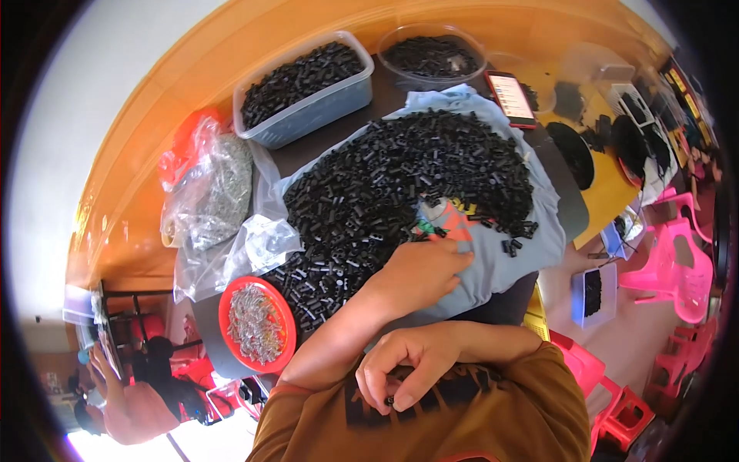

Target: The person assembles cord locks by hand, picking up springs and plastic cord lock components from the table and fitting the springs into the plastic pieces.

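A large heap of short black tube-like pieces (pixel 408 169) lies spread on a light blue cloth (pixel 500 266) with a colourful print. At the heap's near edge, my left hand (pixel 427 269) rests over the printed patch with its fingers curled in; whatever they hold is hidden. Close to my chest, my right hand (pixel 412 362) pinches a small black piece (pixel 389 401) between thumb and fingers, with only its end showing. Beside my left forearm stands a round red dish (pixel 291 327) full of small, shiny, silvery pieces (pixel 256 323).
A clear rectangular tub (pixel 308 115) and a round clear bowl (pixel 477 68), both with black pieces, stand at the back. A phone (pixel 511 100) lies beside them. Plastic bags (pixel 219 192) sit at the left. Pink chairs (pixel 670 266) and a pale bin (pixel 606 300) stand at right.
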`<action>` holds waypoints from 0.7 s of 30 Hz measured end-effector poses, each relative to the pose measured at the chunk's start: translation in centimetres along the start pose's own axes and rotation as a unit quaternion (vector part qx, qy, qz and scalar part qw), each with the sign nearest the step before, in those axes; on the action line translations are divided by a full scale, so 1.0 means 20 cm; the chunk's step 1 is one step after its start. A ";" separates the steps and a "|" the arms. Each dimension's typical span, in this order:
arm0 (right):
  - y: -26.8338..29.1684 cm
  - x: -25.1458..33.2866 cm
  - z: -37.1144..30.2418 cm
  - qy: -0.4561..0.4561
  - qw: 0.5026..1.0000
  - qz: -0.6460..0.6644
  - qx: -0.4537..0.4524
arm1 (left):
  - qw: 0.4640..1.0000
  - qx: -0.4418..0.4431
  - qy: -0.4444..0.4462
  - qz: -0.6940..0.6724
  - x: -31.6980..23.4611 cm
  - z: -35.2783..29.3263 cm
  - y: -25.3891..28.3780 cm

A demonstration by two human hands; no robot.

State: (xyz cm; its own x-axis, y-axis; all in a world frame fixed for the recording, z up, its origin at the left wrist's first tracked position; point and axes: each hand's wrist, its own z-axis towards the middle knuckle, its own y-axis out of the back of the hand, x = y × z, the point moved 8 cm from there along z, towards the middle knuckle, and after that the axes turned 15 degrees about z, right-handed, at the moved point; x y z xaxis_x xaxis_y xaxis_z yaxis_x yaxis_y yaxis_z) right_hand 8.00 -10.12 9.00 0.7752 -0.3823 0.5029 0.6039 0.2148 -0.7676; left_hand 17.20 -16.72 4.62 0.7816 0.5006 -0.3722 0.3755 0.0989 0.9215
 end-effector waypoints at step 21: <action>0.04 0.13 -0.36 0.151 0.937 -0.113 -0.293 | 0.982 -0.171 0.080 -0.027 -0.05 -0.04 0.23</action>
State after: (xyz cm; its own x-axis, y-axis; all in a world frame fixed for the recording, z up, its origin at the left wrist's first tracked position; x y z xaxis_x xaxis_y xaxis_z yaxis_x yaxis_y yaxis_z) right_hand 9.25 -17.33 6.82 0.4979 -0.6146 0.6119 0.4728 -0.3991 -0.7856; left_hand 17.70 -16.10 9.29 0.6672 0.6123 -0.4242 0.2034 0.3981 0.8945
